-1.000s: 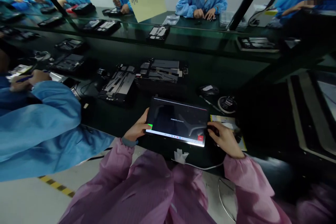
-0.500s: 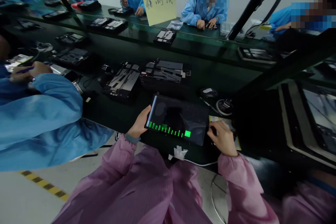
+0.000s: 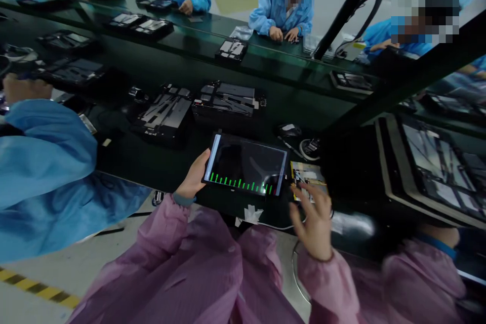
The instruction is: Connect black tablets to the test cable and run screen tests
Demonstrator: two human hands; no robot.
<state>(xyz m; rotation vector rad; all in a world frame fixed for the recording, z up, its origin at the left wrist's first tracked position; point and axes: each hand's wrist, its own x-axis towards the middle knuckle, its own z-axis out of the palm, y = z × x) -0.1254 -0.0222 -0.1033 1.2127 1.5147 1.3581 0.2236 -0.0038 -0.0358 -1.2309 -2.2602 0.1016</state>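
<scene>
Your left hand point(image 3: 193, 177) has the tablet point(image 3: 246, 162) by its left edge. The thumb point(image 3: 205, 156) lies along that side, near the pale band on the screen, and the other fingers go behind the tablet, where you cannot see how far they wrap. The tablet is in front of you over the counter point(image 3: 144, 167), screen up and slightly turned; whether its underside rests on anything, you cannot tell. Its screen is dark, with a row of green bars point(image 3: 239, 183) along the near edge.

Your right hand point(image 3: 313, 217) is off the tablet, to the right of its near corner. Its fingers point(image 3: 300, 195) are spread and loosely bent, the thumb well parted from the rest, with nothing visible in their grip. The fingertips overlap a yellow-edged panel point(image 3: 309, 174) on the counter; whether they touch it, you cannot tell.

Beyond the panel lie a coiled cable point(image 3: 310, 148) and a mouse point(image 3: 289, 129). Two opened devices, one to the left point(image 3: 165, 111) and one nearer the middle point(image 3: 228, 97), sit behind the tablet. White tape point(image 3: 251, 214) is at the counter's near edge, below the tablet. More devices are stacked point(image 3: 436, 167) on your right, and a co-worker's blue sleeve point(image 3: 49, 136) reaches in on your left.
</scene>
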